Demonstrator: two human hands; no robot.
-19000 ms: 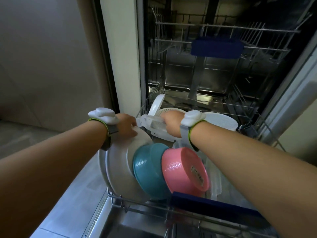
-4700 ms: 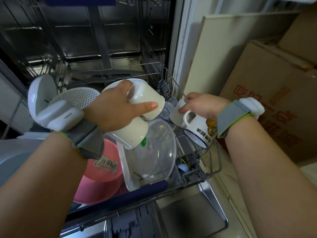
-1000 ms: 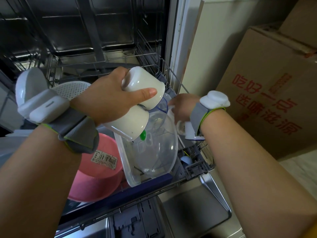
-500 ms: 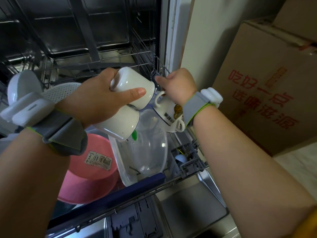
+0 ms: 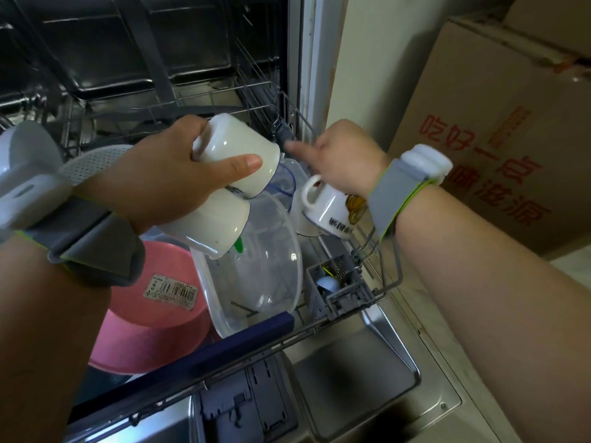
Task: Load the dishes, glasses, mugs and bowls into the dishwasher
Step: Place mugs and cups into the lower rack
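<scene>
left hand (image 5: 160, 183) grips two stacked white mugs (image 5: 230, 177) above the clear bowl (image 5: 265, 266); right hand (image 5: 348, 158) holds a printed mug (image 5: 332, 209), forefinger extended, over the rack (image 5: 387, 282).

Single head-worn wide-angle view, close above the pulled-out dishwasher rack (image 5: 388, 282), facing forward and down.

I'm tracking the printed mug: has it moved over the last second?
Yes. The printed mug came out from behind the right hand's wrist, now showing left of it, above the cutlery basket.
</scene>
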